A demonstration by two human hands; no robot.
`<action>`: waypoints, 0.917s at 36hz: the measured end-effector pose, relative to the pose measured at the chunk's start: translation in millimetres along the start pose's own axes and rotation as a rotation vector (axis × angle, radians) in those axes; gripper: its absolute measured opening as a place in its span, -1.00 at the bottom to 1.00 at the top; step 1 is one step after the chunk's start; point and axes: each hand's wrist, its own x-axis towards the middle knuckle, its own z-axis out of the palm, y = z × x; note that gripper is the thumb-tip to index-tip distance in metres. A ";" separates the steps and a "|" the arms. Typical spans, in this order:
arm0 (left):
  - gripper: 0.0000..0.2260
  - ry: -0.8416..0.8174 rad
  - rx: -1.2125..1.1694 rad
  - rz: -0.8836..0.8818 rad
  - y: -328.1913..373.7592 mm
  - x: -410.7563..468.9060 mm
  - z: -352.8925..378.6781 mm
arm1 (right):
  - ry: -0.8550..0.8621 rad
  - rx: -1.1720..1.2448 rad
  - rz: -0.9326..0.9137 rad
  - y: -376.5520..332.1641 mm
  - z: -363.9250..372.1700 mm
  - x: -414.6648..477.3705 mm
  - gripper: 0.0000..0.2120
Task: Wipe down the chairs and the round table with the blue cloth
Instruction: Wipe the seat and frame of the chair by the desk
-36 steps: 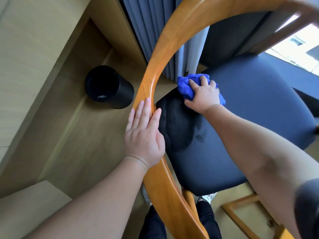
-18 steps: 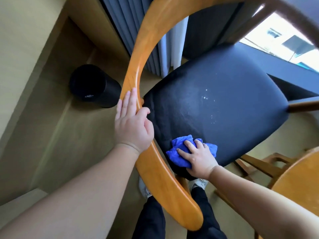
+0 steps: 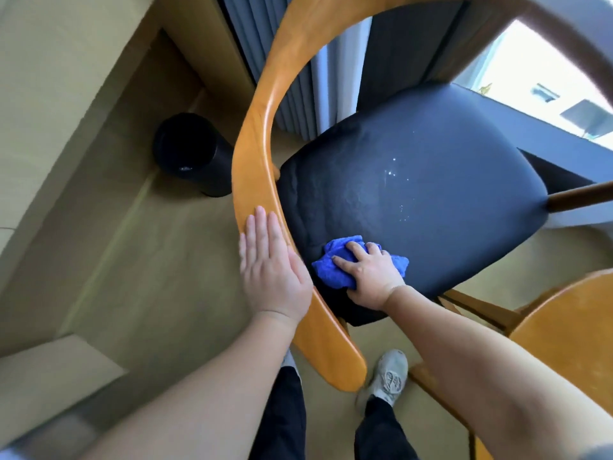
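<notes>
A chair with a curved orange wooden backrest and a dark padded seat fills the middle of the head view. My left hand lies flat on the backrest's near stretch, fingers together and extended. My right hand presses a bunched blue cloth onto the near left corner of the seat. A few pale specks show on the seat's middle. An orange round table edge shows at the right.
A black cylindrical bin stands on the floor left of the chair. Grey curtains hang behind it, with a bright window at the upper right. My legs and a pale shoe are below the backrest's end.
My right hand drew the blue cloth from the seat's far left corner back to its near left corner, then held there. My left hand stayed on the backrest.
</notes>
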 end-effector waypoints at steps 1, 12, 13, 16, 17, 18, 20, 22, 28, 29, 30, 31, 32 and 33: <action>-0.47 0.002 -0.006 -0.019 1.1 -7.6 1.7 | 0.012 0.004 -0.013 1.4 -2.4 1.6 -0.38; -0.42 0.012 0.063 -0.019 5.7 -8.3 -1.2 | 0.035 -0.056 -0.094 -22.7 -40.9 69.2 -0.37; -0.42 0.008 0.066 -0.014 5.9 -8.0 -1.7 | 0.024 -0.073 -0.083 -27.4 -34.4 69.4 -0.36; -0.44 -0.041 0.074 0.094 5.6 -5.9 -4.0 | 0.067 -0.087 -0.039 -34.4 -17.3 63.2 -0.33; -0.45 -0.064 0.081 0.149 5.1 -4.8 -4.6 | 0.077 -0.082 -0.036 -34.2 -15.4 61.5 -0.34; -0.45 -0.088 0.092 0.198 4.5 -3.1 -5.9 | 0.085 -0.077 -0.040 -33.5 -14.8 60.2 -0.35; -0.46 -0.137 0.120 0.275 3.9 0.3 -8.2 | 0.087 -0.077 -0.048 -31.6 -14.1 54.7 -0.39; -0.47 -0.173 0.150 0.328 3.2 2.6 -9.7 | 0.088 -0.084 -0.056 -29.2 -6.4 41.9 -0.40; -0.53 -0.163 0.119 0.351 3.8 2.7 -11.4 | 0.103 -0.090 -0.076 -7.5 50.7 -40.6 -0.42; -0.54 -0.164 0.116 0.356 4.2 2.0 -11.6 | 0.107 -0.112 -0.070 -3.6 60.6 -55.7 -0.40; -0.55 -0.163 0.114 0.361 4.3 1.6 -11.7 | 0.105 -0.134 -0.067 0.0 68.6 -69.6 -0.39; -0.55 -0.166 0.113 0.368 4.4 1.2 -12.0 | 0.099 -0.148 -0.067 3.6 75.2 -81.6 -0.38; -0.54 -0.172 0.115 0.380 4.2 1.4 -12.4 | 0.089 -0.153 -0.069 7.3 80.0 -91.2 -0.37; -0.54 -0.184 0.124 0.398 4.2 2.3 -13.0 | 0.078 -0.150 -0.071 11.0 82.9 -98.3 -0.37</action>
